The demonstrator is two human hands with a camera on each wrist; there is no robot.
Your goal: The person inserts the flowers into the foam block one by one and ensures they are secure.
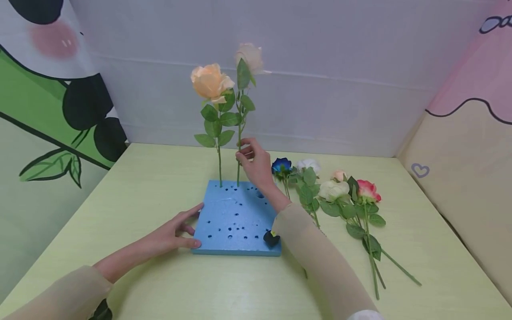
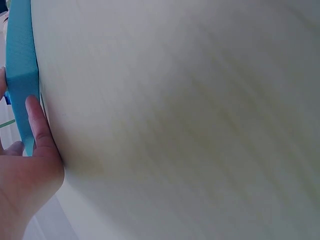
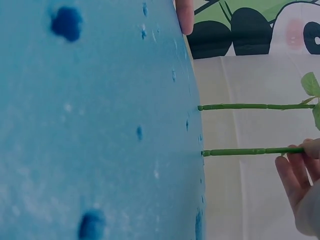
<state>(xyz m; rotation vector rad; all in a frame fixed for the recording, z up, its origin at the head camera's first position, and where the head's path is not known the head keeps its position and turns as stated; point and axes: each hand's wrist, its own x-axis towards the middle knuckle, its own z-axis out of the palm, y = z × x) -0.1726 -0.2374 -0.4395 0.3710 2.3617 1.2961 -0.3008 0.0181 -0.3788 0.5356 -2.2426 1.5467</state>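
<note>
My right hand (image 1: 256,164) pinches the green stem of a pale, whitish rose (image 1: 250,58) above a blue perforated block (image 1: 220,213). In the right wrist view, the right hand's fingers (image 3: 290,175) are on that stem, whose lower end meets the block. To its left a peach rose (image 1: 210,82) stands upright in the block's far row of holes. My left hand (image 1: 172,233) touches the block's left side, thumb at the near corner and the other fingers spread along the edge. The left wrist view shows one finger (image 2: 40,125) lying against the block's side face.
Right of the block lie a blue rose (image 1: 282,166), a white rose (image 1: 308,166), a cream rose (image 1: 334,190), a pink-red rose (image 1: 368,191) and a partly hidden peach one (image 1: 339,174). A dark piece (image 1: 271,239) sits on the block's near right corner. Printed cloth surrounds the table (image 1: 168,178).
</note>
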